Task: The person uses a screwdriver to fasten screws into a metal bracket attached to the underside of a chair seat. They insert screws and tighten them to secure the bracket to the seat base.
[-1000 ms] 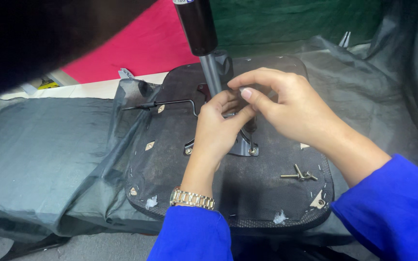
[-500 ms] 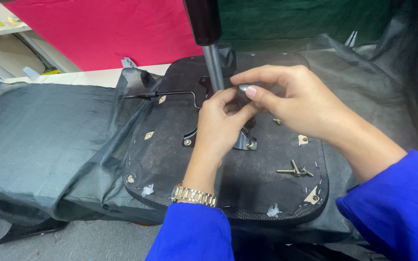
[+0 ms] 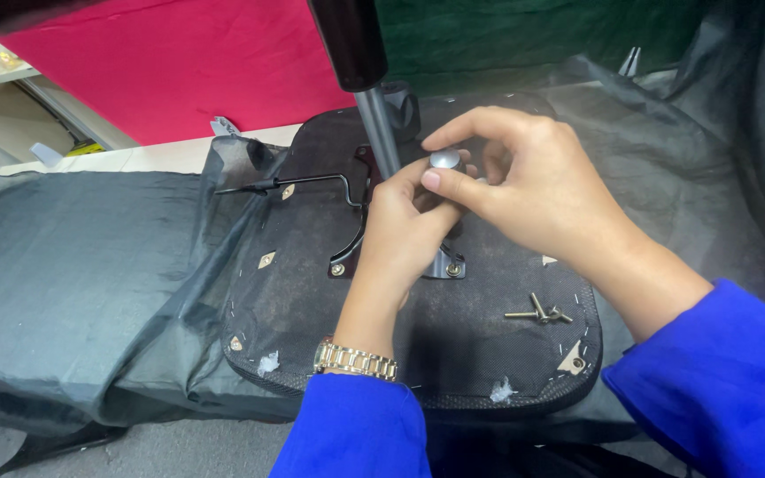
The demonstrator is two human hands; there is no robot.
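An upturned chair seat [image 3: 294,301] lies with its black fabric underside facing up. A metal mechanism plate [image 3: 450,265] is bolted at its middle, and a grey lift column [image 3: 375,124] rises from it. My left hand [image 3: 405,226], with a gold watch [image 3: 354,360] on the wrist, is curled around the mechanism beside the column. My right hand [image 3: 533,190] pinches a round grey knob [image 3: 444,160] between thumb and fingers, just above the left hand. How the knob joins the mechanism is hidden by both hands.
Loose bolts [image 3: 537,312] lie on the seat to the right of the plate. A thin black lever [image 3: 303,181] sticks out to the left. A dark plastic sheet [image 3: 73,265] covers the surface under the seat. A red panel [image 3: 179,71] stands behind.
My right hand's fingers have shifted on the knob, whose grey top now shows. The left hand stays at the mechanism. The view has moved slightly.
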